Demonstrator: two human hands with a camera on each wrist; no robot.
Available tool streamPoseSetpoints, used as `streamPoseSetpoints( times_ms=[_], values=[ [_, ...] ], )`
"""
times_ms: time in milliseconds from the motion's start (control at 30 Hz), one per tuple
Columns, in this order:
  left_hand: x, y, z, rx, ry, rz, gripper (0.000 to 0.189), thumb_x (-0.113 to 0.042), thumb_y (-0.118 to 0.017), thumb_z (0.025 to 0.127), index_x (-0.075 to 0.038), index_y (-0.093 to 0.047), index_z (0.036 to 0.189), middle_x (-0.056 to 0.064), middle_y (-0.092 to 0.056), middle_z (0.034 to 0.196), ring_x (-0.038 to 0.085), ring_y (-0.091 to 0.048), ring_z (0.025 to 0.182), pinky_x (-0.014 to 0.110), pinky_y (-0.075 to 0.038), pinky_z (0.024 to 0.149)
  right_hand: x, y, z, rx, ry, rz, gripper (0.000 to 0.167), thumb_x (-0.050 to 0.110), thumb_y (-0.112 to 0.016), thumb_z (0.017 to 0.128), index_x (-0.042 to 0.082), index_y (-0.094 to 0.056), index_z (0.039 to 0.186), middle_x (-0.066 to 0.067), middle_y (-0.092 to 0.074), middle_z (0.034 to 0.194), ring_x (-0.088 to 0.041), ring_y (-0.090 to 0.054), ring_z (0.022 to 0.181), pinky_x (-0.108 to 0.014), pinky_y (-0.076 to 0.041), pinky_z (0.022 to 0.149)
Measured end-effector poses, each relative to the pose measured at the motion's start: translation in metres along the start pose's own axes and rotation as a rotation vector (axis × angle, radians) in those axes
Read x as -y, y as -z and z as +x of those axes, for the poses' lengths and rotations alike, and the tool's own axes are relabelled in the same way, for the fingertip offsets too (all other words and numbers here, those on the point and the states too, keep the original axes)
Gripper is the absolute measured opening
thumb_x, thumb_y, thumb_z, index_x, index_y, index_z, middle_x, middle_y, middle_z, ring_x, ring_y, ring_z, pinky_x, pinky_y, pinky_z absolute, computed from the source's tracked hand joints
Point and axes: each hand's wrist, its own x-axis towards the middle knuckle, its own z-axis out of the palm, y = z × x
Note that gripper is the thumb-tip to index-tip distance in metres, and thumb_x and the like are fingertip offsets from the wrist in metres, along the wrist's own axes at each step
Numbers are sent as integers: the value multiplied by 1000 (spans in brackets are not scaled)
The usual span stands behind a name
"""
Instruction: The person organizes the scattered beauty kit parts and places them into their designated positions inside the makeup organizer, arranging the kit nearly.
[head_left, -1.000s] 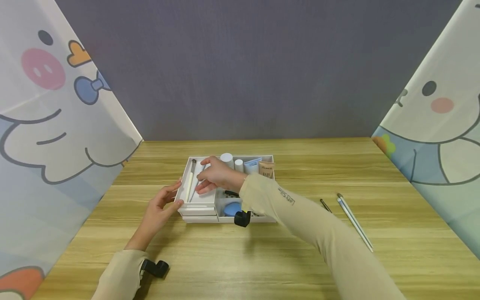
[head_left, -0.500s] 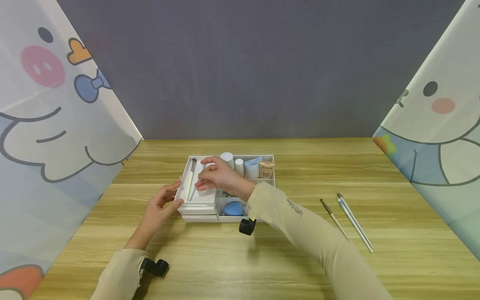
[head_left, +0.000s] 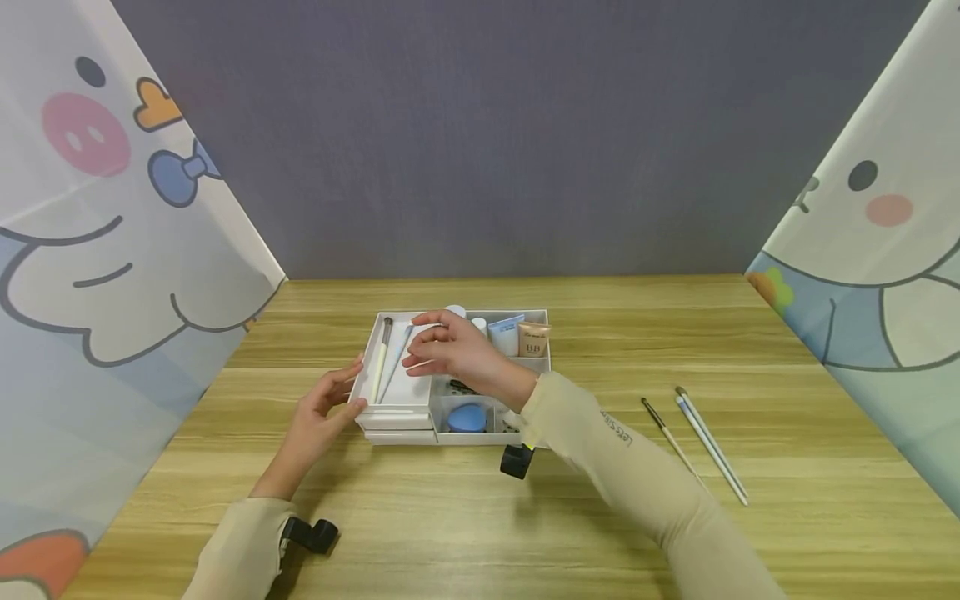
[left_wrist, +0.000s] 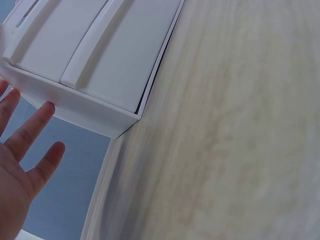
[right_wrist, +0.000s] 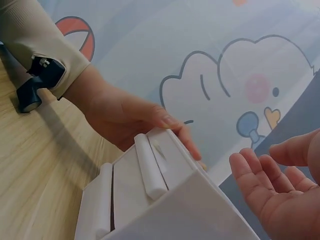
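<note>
A white makeup organizer [head_left: 397,410] with drawers stands on the table. My left hand [head_left: 324,414] rests against its left side, thumb at the front corner; in the left wrist view the fingers [left_wrist: 37,127] are extended and spread along the wall. Two makeup brushes lie side by side in the top left tray: a cream-handled brush [head_left: 380,362] with a dark tip, and a pale blue brush [head_left: 395,364]. Just right of them, above the organizer, hovers my right hand [head_left: 468,354], fingers loosely bent and holding nothing. It hides part of the middle compartments.
Compartments on the right hold a blue makeup sponge [head_left: 467,418], a light blue tube [head_left: 504,337], a BB cream tube [head_left: 533,340] and white-capped containers. On the table at right lie a dark-tipped brush [head_left: 670,437] and two pale brushes [head_left: 712,446].
My right hand has drawn back to the right from the pale blue brush, leaving it in the tray and more of it visible. My left hand has stayed in place.
</note>
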Motion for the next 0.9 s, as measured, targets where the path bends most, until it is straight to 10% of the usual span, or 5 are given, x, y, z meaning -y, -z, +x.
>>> streamPoseSetpoints(
  times_ms=[900],
  values=[
    [0, 0, -1, 0, 17, 19, 43, 16, -62, 88, 12, -54, 130, 2, -49, 147, -2, -59, 110, 14, -46, 91, 2, 48, -53, 85, -1, -119, 47, -10, -50, 97, -12, -31, 141, -9, -59, 99, -27, -67, 93, -43, -57, 86]
  ],
)
